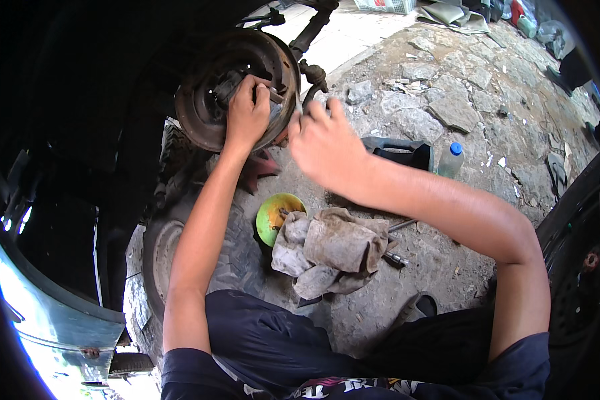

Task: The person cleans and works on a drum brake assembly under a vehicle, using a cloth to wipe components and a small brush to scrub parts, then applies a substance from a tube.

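Stony ground [447, 100], hands [247, 113] at rusty brake hub [200, 113]

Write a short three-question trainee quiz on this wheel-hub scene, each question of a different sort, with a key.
1. True or false: the left hand rests on the rusty brake assembly.
2. Multiple choice: what lies on the ground just right of the yellow-green bowl? A) a hammer B) a crumpled grey rag C) a wheel nut
3. Fill in: the clear plastic bottle near the dark tray has a ____ cap.

Key: 1 true; 2 B; 3 blue. The right hand is blurred beside the assembly, so whether it holds anything cannot be told.
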Available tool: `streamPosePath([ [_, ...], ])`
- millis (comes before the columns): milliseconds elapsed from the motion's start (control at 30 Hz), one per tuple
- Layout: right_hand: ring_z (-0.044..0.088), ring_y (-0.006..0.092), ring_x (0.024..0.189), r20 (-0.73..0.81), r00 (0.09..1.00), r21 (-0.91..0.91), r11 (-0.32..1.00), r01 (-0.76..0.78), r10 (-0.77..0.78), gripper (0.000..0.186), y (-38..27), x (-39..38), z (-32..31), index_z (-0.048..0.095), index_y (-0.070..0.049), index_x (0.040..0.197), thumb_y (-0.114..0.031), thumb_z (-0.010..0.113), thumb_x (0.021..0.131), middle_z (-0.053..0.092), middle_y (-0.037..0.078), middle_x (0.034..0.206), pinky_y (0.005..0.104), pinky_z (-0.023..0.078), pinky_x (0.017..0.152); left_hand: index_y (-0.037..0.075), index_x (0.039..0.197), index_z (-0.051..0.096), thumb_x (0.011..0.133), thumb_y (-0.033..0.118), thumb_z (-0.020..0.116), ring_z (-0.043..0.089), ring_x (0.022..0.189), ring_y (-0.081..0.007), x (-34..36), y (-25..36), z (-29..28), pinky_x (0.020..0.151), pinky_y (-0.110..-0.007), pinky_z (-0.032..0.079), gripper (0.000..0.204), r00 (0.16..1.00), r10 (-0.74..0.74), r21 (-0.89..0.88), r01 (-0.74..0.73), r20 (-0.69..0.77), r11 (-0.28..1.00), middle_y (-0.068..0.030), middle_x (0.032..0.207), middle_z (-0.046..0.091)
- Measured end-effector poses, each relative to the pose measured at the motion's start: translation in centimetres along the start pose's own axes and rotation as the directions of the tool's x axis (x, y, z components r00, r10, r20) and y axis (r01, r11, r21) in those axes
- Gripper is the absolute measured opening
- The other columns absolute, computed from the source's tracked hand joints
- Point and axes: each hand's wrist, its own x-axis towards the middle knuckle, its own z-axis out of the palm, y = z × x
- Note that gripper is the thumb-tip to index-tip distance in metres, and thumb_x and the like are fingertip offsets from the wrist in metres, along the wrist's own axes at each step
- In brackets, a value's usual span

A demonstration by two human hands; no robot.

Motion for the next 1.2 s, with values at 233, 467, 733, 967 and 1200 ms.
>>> streamPosePath([
  [233,0.062,0.0278,0.096,-0.002,0.999,-0.016,0.999,-0.036,0.036,0.035,1.1,0.9,0.7,0.067,0.01,0.107,-0.013,0.059,0.082,0.071,0.014,0.087,0.0464,0.043,0.088,-0.001,0.1,0.062,0.098,0.013,0.05,0.066,0.095,-0.0419,-0.1,0.3,0.1,0.084,-0.046,0.05,0.019,0.999,-0.035,0.004,0.035,0.009,0.999,-0.0225,0.096,0.068],
  [467,0.063,0.0275,0.096,-0.009,1.0,-0.003,1.0,-0.006,0.006,0.039,-0.4,-0.6,0.8,0.067,0.011,0.111,-0.013,0.059,0.082,0.071,0.015,0.088,0.0462,0.044,0.089,-0.001,0.1,0.062,0.098,0.013,0.05,0.066,0.096,-0.0424,0.0,0.2,0.0,0.084,-0.046,0.05,0.019,1.0,-0.014,-0.006,0.014,0.005,1.0,-0.0228,0.097,0.068],
  [733,0.063,0.0278,0.096,0.029,0.999,0.002,0.999,-0.036,0.036,0.043,0.4,0.1,0.6,0.066,0.012,0.116,-0.013,0.058,0.082,0.071,0.015,0.089,0.0438,0.043,0.088,-0.001,0.1,0.062,0.098,0.014,0.05,0.065,0.096,-0.0432,0.0,-0.1,0.3,0.084,-0.047,0.05,0.019,1.0,-0.011,-0.009,0.011,-0.004,1.0,-0.0226,0.097,0.068],
  [967,0.063,0.0279,0.097,0.068,0.997,0.015,0.999,-0.031,0.029,0.043,1.0,0.3,-0.1,0.065,0.013,0.117,-0.013,0.058,0.083,0.072,0.016,0.093,0.0453,0.044,0.086,-0.001,0.1,0.062,0.099,0.014,0.05,0.065,0.095,-0.0432,-0.1,0.1,0.1,0.084,-0.046,0.051,0.02,1.0,-0.022,-0.01,0.022,0.002,1.0,-0.0227,0.097,0.068],
  [1200,0.063,0.0298,0.1,0.073,0.996,0.02,0.999,-0.047,0.045,0.042,0.8,0.0,0.4,0.065,0.012,0.116,-0.013,0.058,0.082,0.072,0.016,0.093,0.0462,0.044,0.089,-0.001,0.099,0.062,0.098,0.014,0.05,0.066,0.095,-0.0429,-0.1,0.3,0.3,0.084,-0.046,0.05,0.019,1.0,-0.021,-0.004,0.021,0.001,1.0,-0.0231,0.097,0.068],
])
